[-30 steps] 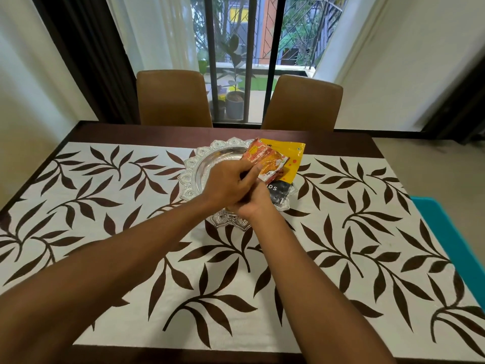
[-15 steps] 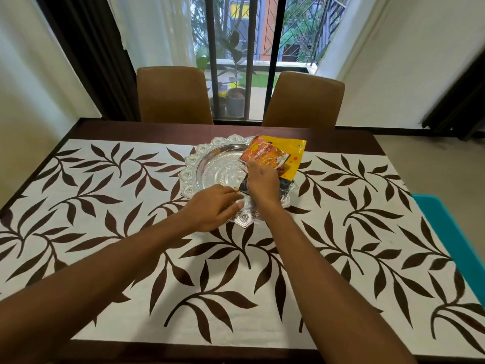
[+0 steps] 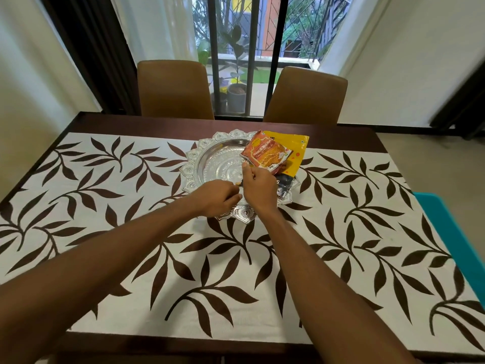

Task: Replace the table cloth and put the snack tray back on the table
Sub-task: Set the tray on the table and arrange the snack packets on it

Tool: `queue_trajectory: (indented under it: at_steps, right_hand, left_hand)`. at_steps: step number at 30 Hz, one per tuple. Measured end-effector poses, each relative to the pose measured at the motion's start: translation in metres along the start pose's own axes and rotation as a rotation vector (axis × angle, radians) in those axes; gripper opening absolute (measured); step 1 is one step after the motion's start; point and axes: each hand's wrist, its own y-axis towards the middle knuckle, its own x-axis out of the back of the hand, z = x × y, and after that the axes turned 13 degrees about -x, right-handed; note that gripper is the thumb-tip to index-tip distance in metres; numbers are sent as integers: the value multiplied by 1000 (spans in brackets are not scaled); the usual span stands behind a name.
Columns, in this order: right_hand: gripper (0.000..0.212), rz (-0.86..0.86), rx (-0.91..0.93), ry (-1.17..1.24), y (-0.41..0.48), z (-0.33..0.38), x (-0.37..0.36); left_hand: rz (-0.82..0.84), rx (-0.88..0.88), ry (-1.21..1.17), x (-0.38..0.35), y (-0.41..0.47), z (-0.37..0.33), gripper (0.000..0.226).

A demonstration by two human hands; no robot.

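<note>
A silver snack tray [image 3: 195, 164] with a scalloped rim sits on the white table cloth [image 3: 236, 271] printed with brown leaves, at the far middle of the dark wooden table [image 3: 157, 122]. On the tray's right side lie an orange snack packet [image 3: 266, 153], a yellow packet [image 3: 296, 151] under it and a dark packet [image 3: 284, 183]. My right hand [image 3: 258, 187] pinches the orange packet's near edge. My left hand [image 3: 217, 198] lies with its fingers curled over the tray's near rim, touching my right hand.
Two brown chairs [image 3: 174, 88] [image 3: 305, 97] stand behind the table's far edge, in front of a barred window. A teal object [image 3: 451, 232] juts out past the table's right edge. The cloth lies flat, leaving dark wood bare along the far and near edges.
My left hand has pulled back from the packets to the tray's near rim. My right hand has stayed at the orange packet's near edge. The tray has not moved.
</note>
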Motion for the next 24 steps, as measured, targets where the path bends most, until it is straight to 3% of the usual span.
queue_trajectory:
  at_steps: [3, 12, 17, 19, 21, 24]
  right_hand:
    - [54, 0, 6, 7, 0, 0, -1]
    - [55, 2, 3, 11, 1, -3, 0]
    - [54, 15, -38, 48, -3, 3, 7]
    - [50, 64, -191, 256, -5, 10, 8]
    - [44, 147, -462, 581, -7, 19, 6]
    - [36, 368, -792, 959, -15, 29, 2]
  left_hand:
    - [65, 46, -1, 3, 9, 5, 42]
    - [0, 171, -69, 9, 22, 0, 45]
    - [-325, 381, -375, 23, 32, -3, 57]
    - [-527, 432, -487, 34, 37, -13, 54]
    - [-694, 438, -560, 43, 41, -27, 52]
    - [-821, 376, -577, 50, 51, -52, 56]
